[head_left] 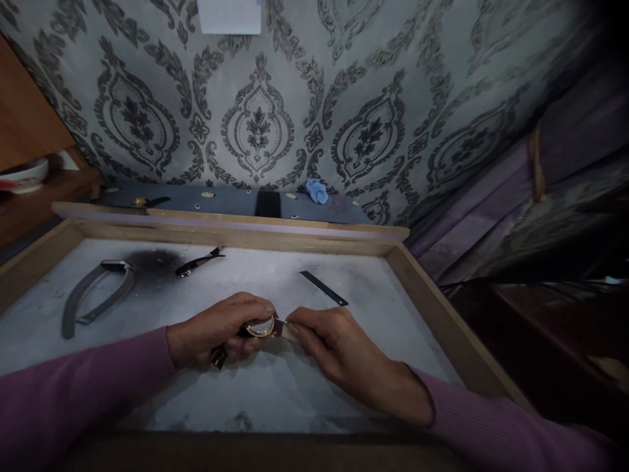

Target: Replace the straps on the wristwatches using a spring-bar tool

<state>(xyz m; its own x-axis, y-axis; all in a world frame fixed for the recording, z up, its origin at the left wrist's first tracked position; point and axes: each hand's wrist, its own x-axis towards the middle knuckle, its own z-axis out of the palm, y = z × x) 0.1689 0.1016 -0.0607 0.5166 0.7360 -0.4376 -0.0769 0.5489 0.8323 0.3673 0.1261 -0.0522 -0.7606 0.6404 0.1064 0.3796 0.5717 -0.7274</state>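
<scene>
A round wristwatch [260, 326] with a gold-coloured rim sits in my left hand [223, 328], whose fingers are wrapped around it. Part of its dark strap [219, 356] sticks out below that hand. My right hand [339, 341] pinches a thin flat blade [285, 330] between thumb and fingers. The blade's tip meets the right edge of the watch, though how far it reaches in cannot be made out. Beyond my right hand lies a dark snap-off knife blade [324, 289]. A grey-strapped smartwatch [101, 295] stands on its side at the left.
A slender black item with a shiny end [199, 262] lies towards the back of the white, wood-rimmed work surface [255, 252]. Behind the raised wooden rim [236, 226] are a black phone-like object [268, 204], a crumpled blue cloth [317, 191] and a dark-strapped gold item [140, 202].
</scene>
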